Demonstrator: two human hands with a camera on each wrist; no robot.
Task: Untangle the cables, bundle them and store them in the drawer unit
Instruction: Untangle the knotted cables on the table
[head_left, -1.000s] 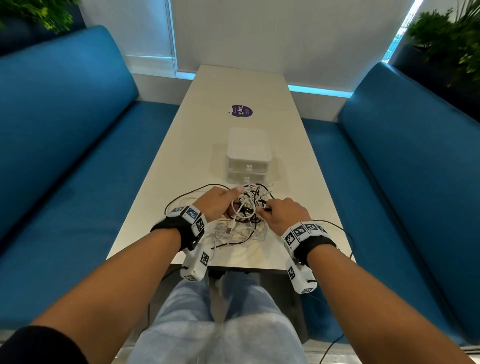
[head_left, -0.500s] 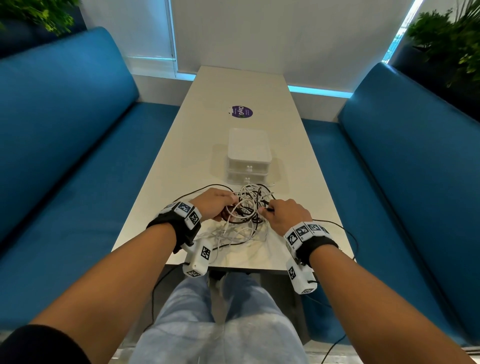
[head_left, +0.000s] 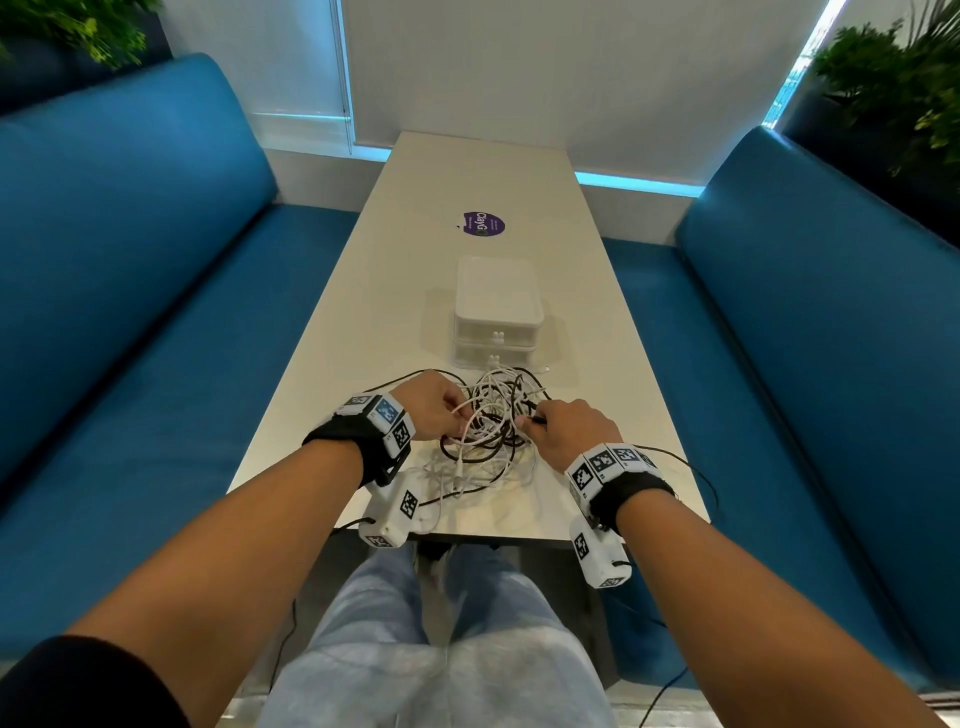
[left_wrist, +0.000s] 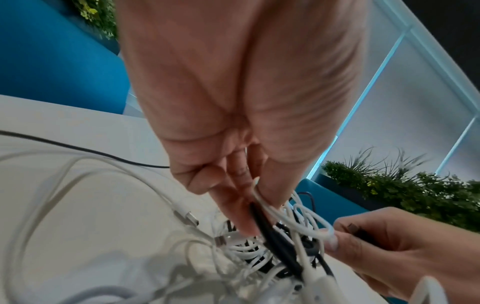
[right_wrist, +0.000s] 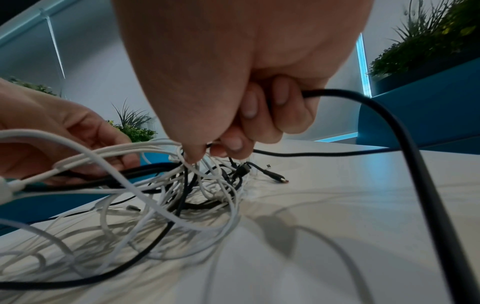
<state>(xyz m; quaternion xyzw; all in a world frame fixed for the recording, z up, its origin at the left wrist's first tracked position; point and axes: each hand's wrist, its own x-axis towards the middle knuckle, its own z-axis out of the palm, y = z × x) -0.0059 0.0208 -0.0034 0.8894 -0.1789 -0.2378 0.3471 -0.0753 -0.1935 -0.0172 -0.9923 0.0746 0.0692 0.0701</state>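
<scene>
A tangle of white and black cables (head_left: 488, 426) lies on the near end of the white table (head_left: 374, 312), partly lifted between both hands. My left hand (head_left: 434, 405) pinches a white loop and a black cable (left_wrist: 262, 214) at the tangle's left side. My right hand (head_left: 563, 423) grips a black cable (right_wrist: 389, 115) in curled fingers at the right side, thumb and forefinger also on the strands (right_wrist: 192, 162). The white two-drawer unit (head_left: 497, 312) stands just beyond the tangle, both drawers pushed in.
A purple round sticker (head_left: 484, 224) lies farther up the table. Blue benches (head_left: 130, 312) flank the table on both sides. Thin black leads (head_left: 675, 457) run from the wrist cameras over the table edge. Plants (head_left: 893, 88) stand behind the benches.
Both hands have raised the tangle slightly and drawn it a little apart; the left hand shifted left and back, the right hand stayed almost in place.
</scene>
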